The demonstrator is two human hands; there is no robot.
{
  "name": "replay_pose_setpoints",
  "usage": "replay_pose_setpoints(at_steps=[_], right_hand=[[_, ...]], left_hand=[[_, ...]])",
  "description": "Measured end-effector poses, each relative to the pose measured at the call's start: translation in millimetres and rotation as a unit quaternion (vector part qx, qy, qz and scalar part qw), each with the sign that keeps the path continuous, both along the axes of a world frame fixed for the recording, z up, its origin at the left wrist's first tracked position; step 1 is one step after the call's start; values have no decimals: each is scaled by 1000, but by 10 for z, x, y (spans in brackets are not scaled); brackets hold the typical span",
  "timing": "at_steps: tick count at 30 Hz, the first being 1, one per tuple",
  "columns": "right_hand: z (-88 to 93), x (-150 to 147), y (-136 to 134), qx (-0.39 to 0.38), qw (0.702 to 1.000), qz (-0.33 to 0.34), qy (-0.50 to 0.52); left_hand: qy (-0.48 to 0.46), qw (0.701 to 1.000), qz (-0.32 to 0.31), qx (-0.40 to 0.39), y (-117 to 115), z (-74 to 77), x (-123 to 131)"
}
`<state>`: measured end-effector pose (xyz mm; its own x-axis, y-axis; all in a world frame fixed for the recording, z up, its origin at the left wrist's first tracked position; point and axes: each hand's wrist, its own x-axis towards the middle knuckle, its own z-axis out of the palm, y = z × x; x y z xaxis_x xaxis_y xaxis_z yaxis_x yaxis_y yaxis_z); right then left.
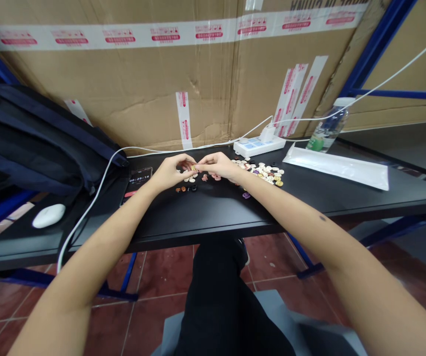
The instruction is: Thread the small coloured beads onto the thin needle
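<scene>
My left hand and my right hand meet at the fingertips just above the black table, both pinched closed. A small yellowish piece shows at the left fingertips. Whatever the right fingers pinch is too small to make out. Under and beside the hands lie small oval, button-like pieces: pale ones, pinkish ones, and a short row of orange ones and black ones. To the right, partly behind my right forearm, spreads a loose pile of mostly cream pieces, with a purple one nearer me.
A phone running a timer lies left of my hands, near a white mouse and a dark backpack. Behind stand a power strip with a white cable and a bottle. A white tray-like strip lies right.
</scene>
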<state>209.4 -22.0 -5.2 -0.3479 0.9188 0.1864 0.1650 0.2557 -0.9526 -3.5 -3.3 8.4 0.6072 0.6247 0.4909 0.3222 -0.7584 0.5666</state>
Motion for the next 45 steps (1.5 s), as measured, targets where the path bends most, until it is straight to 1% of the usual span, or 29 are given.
replay_pose_setpoints(at_steps=[2, 4, 7, 8, 10, 11, 12, 13, 14, 16, 22, 27, 30, 33, 35, 36, 37, 40, 42, 44, 45], right_hand=[[-12, 11, 45, 37, 999, -12, -5], [-15, 41, 92, 94, 995, -33, -17], [-10, 131, 129, 195, 975, -73, -81], [-9, 169, 128, 235, 960, -91, -121], [-7, 242, 109, 325, 911, -124, -222], [-6, 271, 95, 361, 886, -127, -264], [-5, 293, 83, 384, 866, -127, -294], [-2, 306, 72, 399, 852, -125, -315], [2, 312, 64, 406, 844, -123, -327], [12, 306, 57, 409, 838, -120, -341], [29, 278, 60, 406, 832, -104, -362], [30, 270, 57, 429, 821, -103, -363], [31, 256, 48, 423, 827, -103, -356], [31, 237, 35, 371, 848, -81, -370], [30, 226, 28, 348, 850, -64, -390], [29, 222, 24, 353, 843, -62, -401], [29, 219, 18, 369, 829, -67, -414], [37, 209, -15, 421, 773, -95, -464], [50, 199, -48, 433, 741, -97, -504], [62, 181, -81, 434, 722, -95, -530], [65, 170, -93, 429, 722, -97, -534]], left_hand=[[-1, 1000, 5, -1, 9, -5, -3], [-6, 1000, 17, -1, 28, -15, -14], [-13, 999, 45, 7, 71, -34, -38], [-16, 998, 54, 9, 86, -40, -46], [-20, 997, 70, 11, 113, -51, -59], [-21, 997, 75, 11, 124, -54, -64], [-22, 997, 79, 11, 131, -57, -67], [-22, 996, 81, 10, 135, -57, -70], [-20, 997, 80, 10, 135, -57, -71], [-17, 997, 76, 12, 131, -56, -71], [-14, 997, 80, 14, 120, -67, -64], [-14, 997, 80, 15, 129, -75, -65], [-16, 997, 78, 21, 146, -87, -70], [-13, 997, 77, 24, 172, -115, -77], [-7, 997, 74, 22, 190, -138, -80], [-4, 997, 71, 21, 198, -148, -81], [-1, 997, 68, 19, 205, -157, -82], [-9, 998, 64, 16, 217, -165, -85], [-16, 998, 63, 15, 218, -159, -88], [-18, 998, 64, 17, 212, -151, -91], [-16, 998, 65, 19, 208, -147, -92]])
